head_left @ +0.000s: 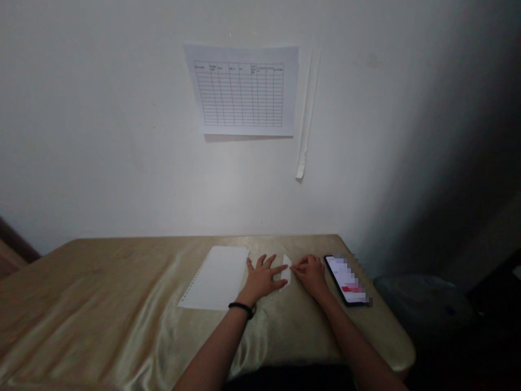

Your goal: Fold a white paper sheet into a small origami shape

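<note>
A small white piece of paper (286, 271) lies on the cloth-covered table between my two hands. My left hand (264, 278), with a black band round its wrist, rests with fingers spread; its index finger and thumb reach the small paper's left side. At the paper's right edge my right hand (311, 272) is closed in a pinch, thumb and index finger together at the edge. Left of my left hand is a larger white sheet (215, 279) with holes along one side, partly covered by that hand.
A phone (345, 279) with its screen lit lies right of my right hand. Shiny gold cloth (122, 293) covers the table, wrinkled at left. On the wall behind hang a printed table sheet (246, 92) and a narrow paper strip (306, 119). A dark object (423, 298) stands beyond the right edge.
</note>
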`<control>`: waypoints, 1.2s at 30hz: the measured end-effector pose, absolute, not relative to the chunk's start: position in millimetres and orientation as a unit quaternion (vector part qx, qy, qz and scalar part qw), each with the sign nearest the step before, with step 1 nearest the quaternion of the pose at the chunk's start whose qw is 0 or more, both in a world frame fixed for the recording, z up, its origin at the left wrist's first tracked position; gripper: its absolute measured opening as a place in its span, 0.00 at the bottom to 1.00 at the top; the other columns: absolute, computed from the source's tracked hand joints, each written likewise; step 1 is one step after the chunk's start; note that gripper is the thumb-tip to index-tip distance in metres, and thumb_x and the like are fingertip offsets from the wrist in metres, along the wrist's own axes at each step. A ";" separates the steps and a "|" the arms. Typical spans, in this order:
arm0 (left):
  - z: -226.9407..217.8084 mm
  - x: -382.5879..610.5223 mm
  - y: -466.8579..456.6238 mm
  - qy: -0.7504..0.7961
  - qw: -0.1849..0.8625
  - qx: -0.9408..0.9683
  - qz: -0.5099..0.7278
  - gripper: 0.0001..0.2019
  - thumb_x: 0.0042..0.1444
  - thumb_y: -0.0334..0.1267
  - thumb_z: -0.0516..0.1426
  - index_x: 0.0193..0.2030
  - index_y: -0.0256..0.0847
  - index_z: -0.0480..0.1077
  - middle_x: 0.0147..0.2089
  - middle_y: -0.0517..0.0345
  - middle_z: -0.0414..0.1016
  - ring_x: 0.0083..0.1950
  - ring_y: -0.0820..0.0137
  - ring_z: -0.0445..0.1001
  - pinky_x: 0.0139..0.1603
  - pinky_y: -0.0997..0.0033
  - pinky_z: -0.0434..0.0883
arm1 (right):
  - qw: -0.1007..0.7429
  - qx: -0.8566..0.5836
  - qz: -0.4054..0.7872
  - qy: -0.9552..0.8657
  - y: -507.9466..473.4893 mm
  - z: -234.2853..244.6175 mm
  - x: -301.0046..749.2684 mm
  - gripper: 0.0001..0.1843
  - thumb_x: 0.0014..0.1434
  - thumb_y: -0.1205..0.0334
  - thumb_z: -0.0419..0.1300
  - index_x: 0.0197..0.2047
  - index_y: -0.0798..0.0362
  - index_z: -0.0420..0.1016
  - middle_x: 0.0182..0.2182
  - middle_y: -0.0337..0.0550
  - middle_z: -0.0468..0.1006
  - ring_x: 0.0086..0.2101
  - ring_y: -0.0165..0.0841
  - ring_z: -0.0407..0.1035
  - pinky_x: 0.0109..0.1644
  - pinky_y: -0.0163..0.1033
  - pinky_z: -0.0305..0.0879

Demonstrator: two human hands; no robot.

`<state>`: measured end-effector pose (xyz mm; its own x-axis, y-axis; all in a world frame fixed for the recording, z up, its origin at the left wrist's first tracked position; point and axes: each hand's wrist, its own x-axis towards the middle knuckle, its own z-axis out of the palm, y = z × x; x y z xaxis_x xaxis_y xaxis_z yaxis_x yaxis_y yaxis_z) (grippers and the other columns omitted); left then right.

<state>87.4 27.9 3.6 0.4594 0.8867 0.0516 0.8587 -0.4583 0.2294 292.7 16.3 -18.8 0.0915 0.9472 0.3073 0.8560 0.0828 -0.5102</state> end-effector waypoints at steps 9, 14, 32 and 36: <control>0.5 86.4 30.0 0.509 0.080 0.853 0.084 0.27 0.57 0.66 0.55 0.64 0.75 0.62 0.75 0.60 0.54 0.75 0.42 0.47 0.63 0.16 0.37 | 0.280 -0.704 0.036 -0.652 23.5 -20.3 290.4 0.11 0.63 0.52 0.61 0.45 0.37 0.84 0.44 0.48 0.72 0.48 0.44 0.62 0.53 0.49 0.58; 0.3 84.6 29.8 0.500 0.081 0.858 0.082 0.27 0.58 0.65 0.54 0.65 0.76 0.61 0.76 0.60 0.53 0.75 0.43 0.46 0.64 0.18 0.37 | 0.295 -0.679 0.058 -0.670 21.7 -23.6 294.1 0.14 0.63 0.54 0.61 0.51 0.34 0.80 0.50 0.46 0.70 0.53 0.44 0.61 0.58 0.49 0.56; -3.5 80.8 33.2 0.522 0.124 0.828 0.166 0.11 0.61 0.45 0.59 0.48 0.63 0.77 0.68 0.66 0.66 0.71 0.52 0.55 0.68 0.24 0.39 | 0.330 -0.640 0.059 -0.691 15.3 -26.8 295.2 0.07 0.58 0.54 0.66 0.35 0.44 0.86 0.42 0.47 0.77 0.49 0.43 0.64 0.57 0.46 0.58; 0.6 83.4 31.3 0.527 0.129 0.825 0.157 0.10 0.60 0.51 0.60 0.47 0.61 0.77 0.69 0.67 0.65 0.72 0.51 0.54 0.67 0.23 0.39 | 0.331 -0.638 0.058 -0.693 15.8 -26.1 296.1 0.07 0.58 0.54 0.66 0.37 0.43 0.86 0.43 0.47 0.77 0.50 0.43 0.64 0.57 0.45 0.58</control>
<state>83.4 31.3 0.6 0.3959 0.9100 0.1231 0.8289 -0.4118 0.3785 296.1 15.8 -26.1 0.0339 0.9221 0.3855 0.8456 0.1792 -0.5028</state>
